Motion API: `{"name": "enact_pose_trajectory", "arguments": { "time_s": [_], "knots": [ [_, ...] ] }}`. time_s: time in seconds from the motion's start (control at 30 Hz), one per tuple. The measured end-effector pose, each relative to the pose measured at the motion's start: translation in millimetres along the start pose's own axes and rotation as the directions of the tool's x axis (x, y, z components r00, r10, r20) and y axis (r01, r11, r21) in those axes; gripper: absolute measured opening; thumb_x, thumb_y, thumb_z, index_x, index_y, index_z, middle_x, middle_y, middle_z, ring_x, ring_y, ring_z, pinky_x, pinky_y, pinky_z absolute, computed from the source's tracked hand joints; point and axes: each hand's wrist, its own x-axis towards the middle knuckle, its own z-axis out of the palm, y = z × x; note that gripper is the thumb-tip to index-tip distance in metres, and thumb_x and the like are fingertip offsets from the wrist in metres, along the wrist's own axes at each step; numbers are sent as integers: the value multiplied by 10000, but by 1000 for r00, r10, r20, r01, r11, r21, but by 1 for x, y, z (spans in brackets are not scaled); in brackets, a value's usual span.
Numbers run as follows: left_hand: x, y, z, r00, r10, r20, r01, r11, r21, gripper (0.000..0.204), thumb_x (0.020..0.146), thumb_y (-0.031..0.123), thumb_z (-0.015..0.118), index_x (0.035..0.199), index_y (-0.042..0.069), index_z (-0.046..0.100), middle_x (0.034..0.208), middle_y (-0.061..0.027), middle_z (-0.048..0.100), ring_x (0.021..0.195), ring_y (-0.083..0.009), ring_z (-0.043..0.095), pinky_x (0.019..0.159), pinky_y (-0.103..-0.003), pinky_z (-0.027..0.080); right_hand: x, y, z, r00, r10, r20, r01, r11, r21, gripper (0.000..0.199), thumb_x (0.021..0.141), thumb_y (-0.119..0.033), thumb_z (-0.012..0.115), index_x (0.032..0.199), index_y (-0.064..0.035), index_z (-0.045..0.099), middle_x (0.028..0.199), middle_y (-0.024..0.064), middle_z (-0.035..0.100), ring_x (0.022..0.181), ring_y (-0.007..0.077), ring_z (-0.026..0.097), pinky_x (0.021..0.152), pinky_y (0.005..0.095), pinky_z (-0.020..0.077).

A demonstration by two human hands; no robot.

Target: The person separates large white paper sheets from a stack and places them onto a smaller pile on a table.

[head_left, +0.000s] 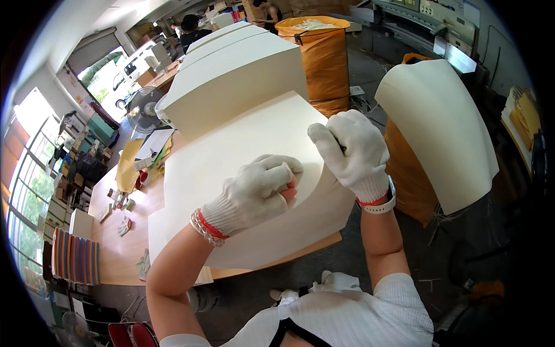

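Note:
A large white sheet [243,139] lies on the table in front of me, over another pale sheet [173,231]. My left hand [254,191], in a white knit glove with bare fingertips showing, rests on the upper sheet. Its fingers are curled closed, and what they hold, if anything, is hidden. My right hand [354,151], gloved too, is closed in a fist at the sheet's right edge; whatever is inside it is out of sight. Near that hand the sheet's edge curves. Just beyond stands a tall stack of large white sheets [237,87].
Orange sacks stand to the right: one [324,69] behind the stack, another [404,179] under a bent white sheet [439,133]. On the wooden table [115,248] at left are small items, a loose glove [124,226] and yellow paper [128,165]. A fan [144,110] stands beyond; people work far back.

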Motion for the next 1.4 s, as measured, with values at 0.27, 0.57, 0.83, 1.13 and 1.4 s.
{"name": "enact_pose_trajectory", "arguments": {
  "time_s": [0.27,0.57,0.83,1.13,1.4],
  "knots": [
    [2,-2,-2,998,-56,-1,56,998,-24,51,828,-19,635,834,9,592,1082,-123,687,894,-291,653,770,-352,537,-13,3,13,977,100,-188,-78,990,118,132,937,-79,575,853,-22,660,606,86,497,567,266,514,559,376,398],
    [-3,0,-9,998,-48,28,49,997,-62,324,782,143,834,919,57,554,1109,-103,664,948,-278,632,828,-356,518,-21,9,13,964,112,-240,-68,980,185,155,947,-74,571,844,20,640,595,106,494,556,279,504,539,381,392],
    [-5,8,-10,993,-111,-42,110,994,-31,353,816,156,802,1102,53,622,1121,-108,655,951,-257,628,835,-332,509,-27,11,13,954,213,-210,-160,957,244,156,937,-78,597,826,25,634,584,99,435,537,268,467,531,372,379],
    [-2,3,-10,998,-2,66,2,1000,13,301,771,69,812,1027,34,659,1086,-126,633,934,-293,621,817,-356,492,-24,8,15,937,250,-245,-180,944,277,230,957,-72,589,744,15,590,580,97,457,532,254,467,539,379,383],
    [-3,-2,-9,994,-76,80,79,996,-32,348,787,48,786,1116,46,672,1147,-133,638,1011,-280,625,859,-346,484,-25,6,14,932,285,-225,-202,922,329,292,960,-85,594,690,13,542,569,88,443,534,237,459,538,379,375]
  ]
}}
